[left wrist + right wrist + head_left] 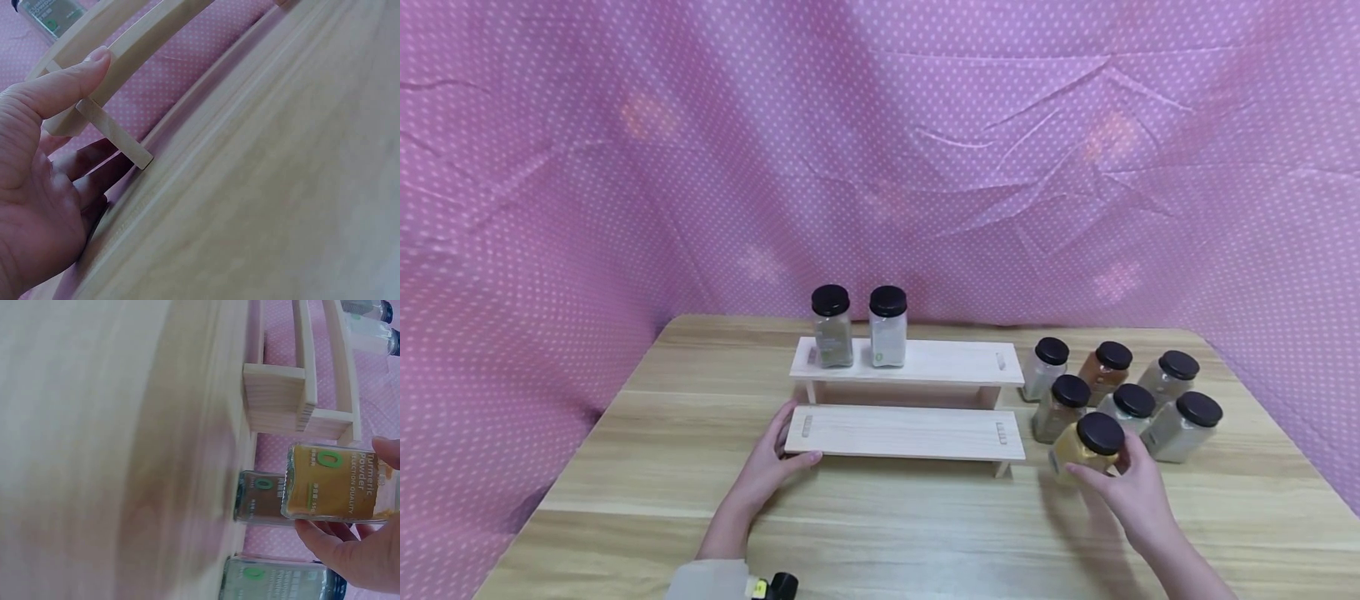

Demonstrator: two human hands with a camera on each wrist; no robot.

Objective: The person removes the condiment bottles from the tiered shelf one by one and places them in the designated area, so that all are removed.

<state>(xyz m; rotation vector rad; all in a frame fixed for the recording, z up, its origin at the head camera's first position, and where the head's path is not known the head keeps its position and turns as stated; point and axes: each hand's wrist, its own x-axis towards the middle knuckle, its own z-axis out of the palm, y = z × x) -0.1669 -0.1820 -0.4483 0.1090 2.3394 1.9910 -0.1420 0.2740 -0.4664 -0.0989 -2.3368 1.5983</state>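
In the head view my right hand (pixel 1138 492) grips a square glass jar of yellow powder with a black lid (pixel 1084 450). Its label reads Turmeric Powder in the right wrist view, where the turmeric jar (pixel 331 484) shows above the table surface, held between thumb and fingers. My left hand (pixel 767 462) holds the left end of the low wooden shelf (pixel 902 433), thumb along the front edge and fingers round the side. In the left wrist view a short leg of this shelf (pixel 115 134) stands beside the fingers.
Behind stands a higher wooden shelf (pixel 955 362) bearing a jar of greenish powder (pixel 832 337) and a jar of white powder (pixel 888 333). Several black-lidded spice jars, among them a reddish-brown one (pixel 1101 379), crowd the table's right side (pixel 1262 500). A pink dotted curtain (pixel 880 167) hangs around the table.
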